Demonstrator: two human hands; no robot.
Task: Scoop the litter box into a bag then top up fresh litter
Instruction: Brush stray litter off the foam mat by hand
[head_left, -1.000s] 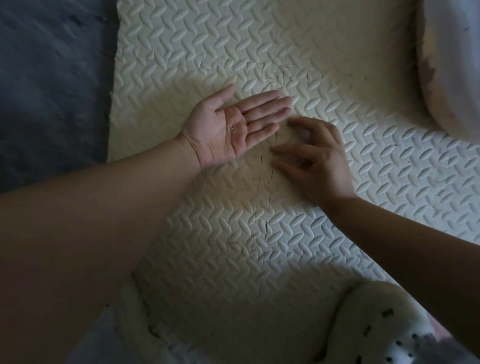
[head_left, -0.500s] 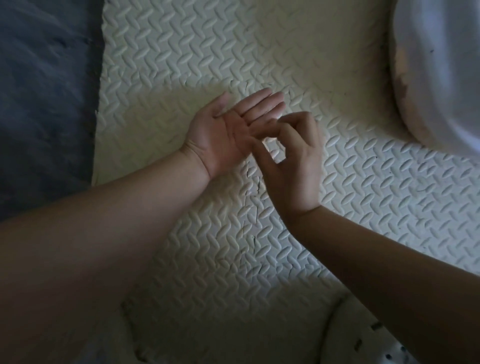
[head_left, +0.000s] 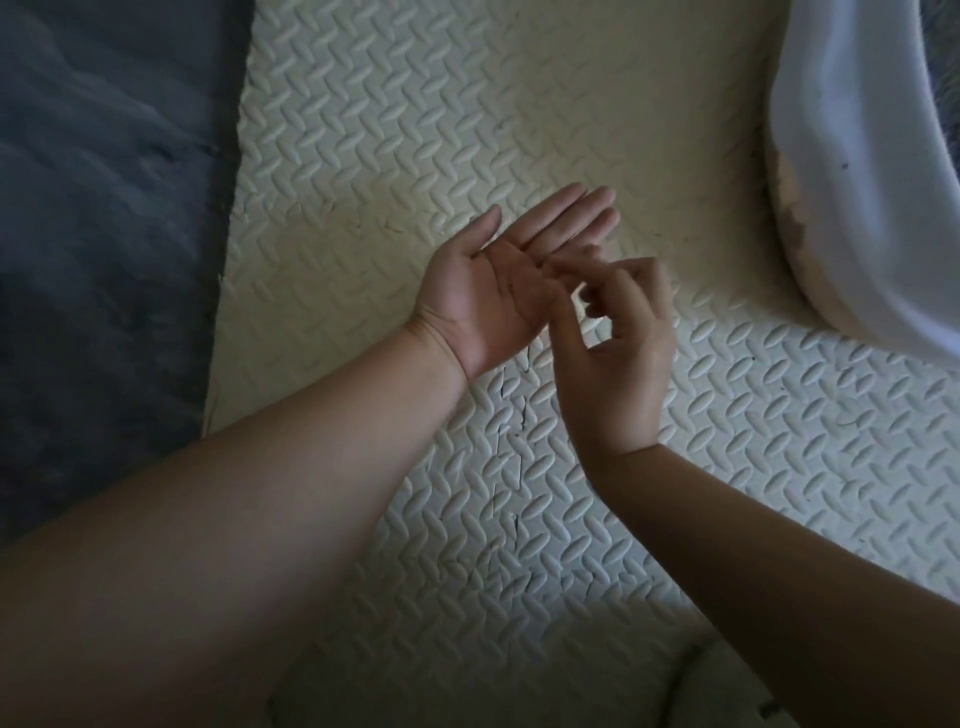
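Note:
My left hand (head_left: 493, 296) lies palm up, fingers straight and apart from the palm, just above a cream embossed foam mat (head_left: 415, 104). A few dark specks show on the palm. My right hand (head_left: 621, 358) is raised beside it, its thumb and fingertips pinched together over the left fingers. Anything between the pinched fingers is too small to see. A white curved tub (head_left: 857, 182), soiled brown along its lower edge, fills the upper right corner. No scoop, bag or litter sack is in view.
Dark blue carpet (head_left: 104, 208) borders the mat on the left. The mat has thin cuts and small dark specks near my wrists. A white rounded object with dark marks (head_left: 727, 691) pokes in at the bottom right.
My right hand has lifted off the mat, curled its fingers into a pinch and moved over my left palm. The left hand stays palm up. The view has shifted slightly.

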